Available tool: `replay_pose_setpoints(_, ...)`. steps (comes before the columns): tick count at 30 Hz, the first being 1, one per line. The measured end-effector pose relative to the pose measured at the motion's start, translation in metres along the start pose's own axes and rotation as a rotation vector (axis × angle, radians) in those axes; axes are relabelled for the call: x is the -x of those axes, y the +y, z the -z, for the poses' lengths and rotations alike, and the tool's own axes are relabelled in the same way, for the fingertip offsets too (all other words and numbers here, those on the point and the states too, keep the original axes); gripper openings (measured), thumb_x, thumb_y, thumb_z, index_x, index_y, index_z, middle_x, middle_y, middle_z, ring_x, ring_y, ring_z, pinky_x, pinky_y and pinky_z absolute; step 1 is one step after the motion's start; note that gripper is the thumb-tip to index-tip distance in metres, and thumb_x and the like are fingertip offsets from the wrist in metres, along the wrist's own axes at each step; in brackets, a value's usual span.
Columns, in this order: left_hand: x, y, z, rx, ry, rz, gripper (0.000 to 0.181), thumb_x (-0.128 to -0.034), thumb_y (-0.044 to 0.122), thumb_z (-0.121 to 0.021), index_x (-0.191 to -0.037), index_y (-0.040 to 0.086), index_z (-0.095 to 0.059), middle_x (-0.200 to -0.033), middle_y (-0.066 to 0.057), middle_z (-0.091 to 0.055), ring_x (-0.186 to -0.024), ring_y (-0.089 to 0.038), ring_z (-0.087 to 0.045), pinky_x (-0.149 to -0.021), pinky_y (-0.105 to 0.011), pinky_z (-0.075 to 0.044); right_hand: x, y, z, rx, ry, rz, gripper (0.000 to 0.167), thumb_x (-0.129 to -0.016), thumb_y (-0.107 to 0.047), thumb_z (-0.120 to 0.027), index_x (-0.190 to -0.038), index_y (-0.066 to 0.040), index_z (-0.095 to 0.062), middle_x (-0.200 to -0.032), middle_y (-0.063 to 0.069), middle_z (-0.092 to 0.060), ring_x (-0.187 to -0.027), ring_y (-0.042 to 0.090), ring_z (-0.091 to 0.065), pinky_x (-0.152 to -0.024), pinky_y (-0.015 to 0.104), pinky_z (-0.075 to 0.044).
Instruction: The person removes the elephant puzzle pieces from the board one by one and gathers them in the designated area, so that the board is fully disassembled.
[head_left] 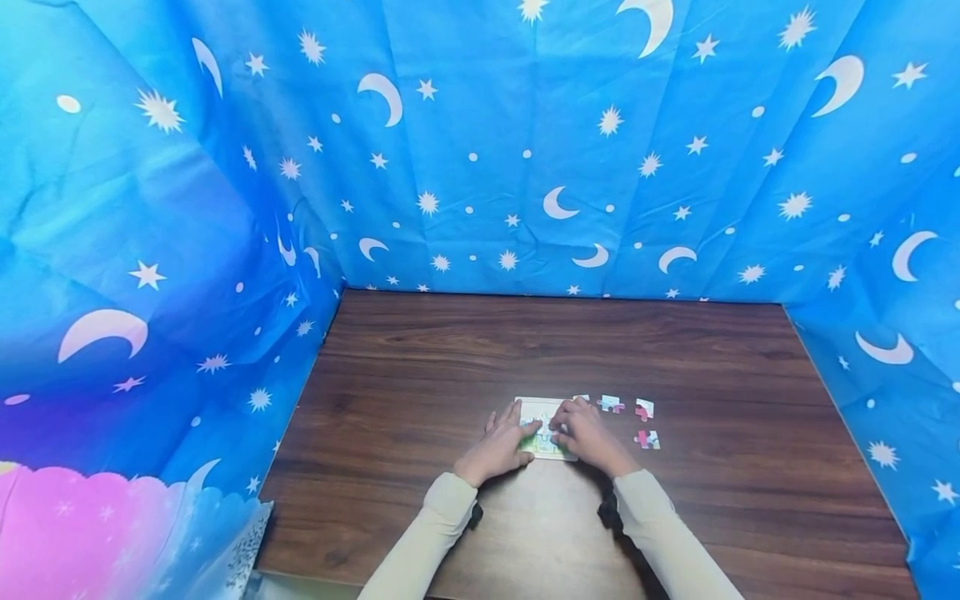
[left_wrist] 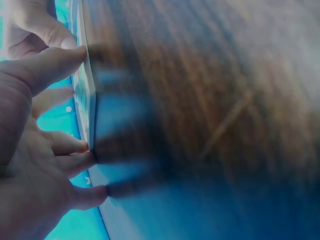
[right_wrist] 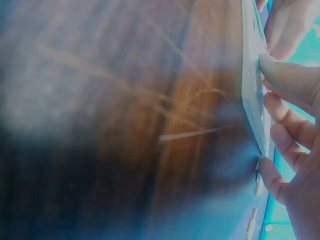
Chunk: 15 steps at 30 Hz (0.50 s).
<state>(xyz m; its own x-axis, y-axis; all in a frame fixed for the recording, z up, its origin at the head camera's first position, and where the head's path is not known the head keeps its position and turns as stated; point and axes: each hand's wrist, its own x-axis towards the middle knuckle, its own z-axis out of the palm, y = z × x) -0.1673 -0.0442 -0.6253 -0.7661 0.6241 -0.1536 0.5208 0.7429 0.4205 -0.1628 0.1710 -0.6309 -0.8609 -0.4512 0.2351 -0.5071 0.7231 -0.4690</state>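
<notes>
A small jigsaw puzzle board (head_left: 534,402) with a pale rim lies on the table, with light blue and green puzzle pieces (head_left: 545,435) inside it. My left hand (head_left: 498,442) rests at the board's left side, its thumb reaching over the pieces and its other fingers spread along the edge. From the right, my right hand (head_left: 591,435) touches the pieces with its thumb and fingertips. In the right wrist view its fingers are lightly bent against the board (right_wrist: 252,100); no piece shows between them. Both hands hide parts of the puzzle.
Loose jigsaw pieces lie right of the board: a blue and pink one (head_left: 611,404), a white and red one (head_left: 644,408) and a pink and blue one (head_left: 647,439). Another piece (head_left: 581,397) is partly hidden behind the right hand. Blue star-patterned cloth (head_left: 480,167) surrounds the brown table (head_left: 420,350).
</notes>
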Motion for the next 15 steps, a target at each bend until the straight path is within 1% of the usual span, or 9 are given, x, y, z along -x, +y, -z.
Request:
replay_pose_setpoints(3,-0.0027,-0.0004,0.0012,-0.015,0.02,0.019,0.067,-0.0906,0.032,-0.075,-0.15,0.011,-0.051,-0.16,-0.029,-0.026,-0.149,-0.039,-0.024,-0.115,-0.063,-0.023,-0.0021,-0.0001,0.0018,-0.004,-0.015,-0.012,0.013,-0.077,-0.009,-0.083,-0.085,-0.008,-0.074,-0.093,0.004,-0.066,-0.093,0.028,-0.055,-0.08,0.049,-0.046)
replay_pose_setpoints(6,-0.0025,-0.0005,0.0018,-0.031,0.017,0.03,0.069,-0.0894,0.034,-0.076,-0.148,0.008,-0.051,-0.16,-0.027,-0.029,-0.149,-0.037,-0.026,-0.115,-0.061,-0.025,-0.0026,-0.0013,0.0024,-0.017,-0.035,-0.035,0.012,-0.078,-0.008,-0.082,-0.085,-0.01,-0.073,-0.093,0.003,-0.065,-0.095,0.029,-0.056,-0.082,0.051,-0.045)
replay_pose_setpoints(11,-0.0018,-0.0004,0.0014,-0.044,0.002,0.046,0.067,-0.0896,0.036,-0.075,-0.146,0.008,-0.052,-0.16,-0.024,-0.03,-0.15,-0.035,-0.025,-0.116,-0.06,-0.025,-0.0036,-0.002,0.0016,-0.025,-0.051,-0.063,0.011,-0.079,-0.007,-0.081,-0.083,-0.011,-0.071,-0.095,0.003,-0.063,-0.096,0.029,-0.055,-0.083,0.052,-0.044)
replay_pose_setpoints(15,-0.002,0.0005,0.002,-0.048,0.008,0.048,0.067,-0.0899,0.037,-0.075,-0.146,0.008,-0.053,-0.161,-0.024,-0.029,-0.15,-0.035,-0.025,-0.116,-0.06,-0.025,-0.0042,-0.0013,0.0021,-0.029,-0.033,-0.057,0.012,-0.079,-0.007,-0.081,-0.081,-0.012,-0.07,-0.099,0.005,-0.06,-0.096,0.029,-0.054,-0.081,0.049,-0.044)
